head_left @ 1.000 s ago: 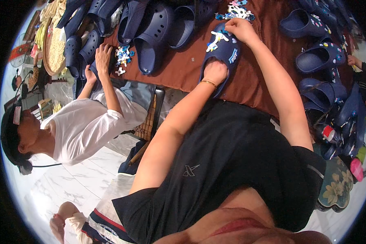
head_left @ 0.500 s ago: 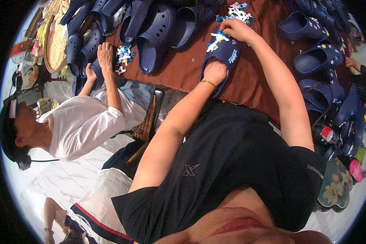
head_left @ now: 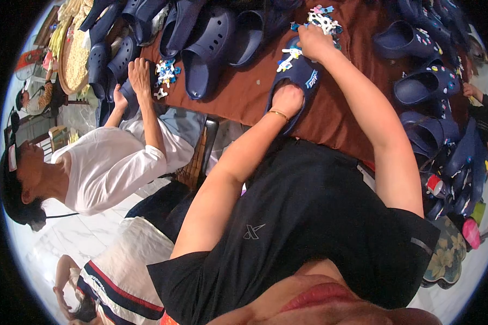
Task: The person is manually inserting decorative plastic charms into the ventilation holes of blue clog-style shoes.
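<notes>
With the left hand [head_left: 288, 101] inside a navy clog [head_left: 296, 73] at the near edge of brown cloth [head_left: 238, 96], with the right hand [head_left: 316, 43] bent over its far end beside piled charms [head_left: 324, 21], impossible to tell either grip, between plain clogs [head_left: 207, 51] at left and decorated clogs [head_left: 417, 88] at right.

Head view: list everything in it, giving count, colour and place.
Charm-fitted clog: one, navy, near table edge
Plain clogs: several, navy, upper left
Decorated clogs: several, navy, right
Shoe charms: two main loose piles, mostly white and blue, beyond right hand and farther left
Tablecloth: one, brown, beneath clogs
Chair: one, dark and tan, left
Flower-patterned stool: one, dark, lower right
Pink item: one, right, kind unclear
Tile floor: pale, below
Other people: at least four, white or black clothing visible, both sides
Black shirt: one, lower centre
Left hand: one, bare, inside charm-fitted clog
Right hand: one, bare, at its toe
</notes>
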Motion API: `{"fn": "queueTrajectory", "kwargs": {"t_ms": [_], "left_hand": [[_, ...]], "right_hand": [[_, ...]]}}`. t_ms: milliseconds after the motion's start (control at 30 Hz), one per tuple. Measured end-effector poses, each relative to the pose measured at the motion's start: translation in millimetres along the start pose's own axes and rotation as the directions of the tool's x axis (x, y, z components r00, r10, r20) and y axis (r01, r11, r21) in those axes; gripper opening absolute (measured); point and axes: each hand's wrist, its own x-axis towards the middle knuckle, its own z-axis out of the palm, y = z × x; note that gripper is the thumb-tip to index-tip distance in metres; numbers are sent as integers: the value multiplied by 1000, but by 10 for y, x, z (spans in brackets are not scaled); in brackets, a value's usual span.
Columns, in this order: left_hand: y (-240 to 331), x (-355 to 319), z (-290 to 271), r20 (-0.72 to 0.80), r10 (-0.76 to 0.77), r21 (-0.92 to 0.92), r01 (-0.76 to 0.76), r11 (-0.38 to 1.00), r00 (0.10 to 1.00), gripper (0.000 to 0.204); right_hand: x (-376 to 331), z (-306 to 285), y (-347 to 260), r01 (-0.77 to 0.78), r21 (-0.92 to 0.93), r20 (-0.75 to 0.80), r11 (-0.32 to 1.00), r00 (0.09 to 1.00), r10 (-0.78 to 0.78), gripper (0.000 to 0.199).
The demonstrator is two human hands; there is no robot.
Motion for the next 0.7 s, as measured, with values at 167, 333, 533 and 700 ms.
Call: {"fn": "queueTrajectory", "kwargs": {"t_ms": [167, 333, 533, 700], "left_hand": [[10, 52, -24, 62, -32, 51, 29, 998, 998, 24], [29, 81, -65, 28, 4, 9, -4, 1000, 1000, 22], [-77, -48, -65, -117, -20, -218, -6, 976, 993, 21], [160, -491, -305, -425, 170, -169, -262, 950, 889, 38]], "right_hand": [[19, 90, -4, -76, 20, -57, 997, 995, 77, 35], [-113, 299, 477, 64, 503, -293, 862, 951, 100, 22], [-927, 744, 693, 60, 736, -350, 675, 887, 302, 19], [-1520, 825, 737, 61, 727, -401, 684, 847, 350, 14]]}}
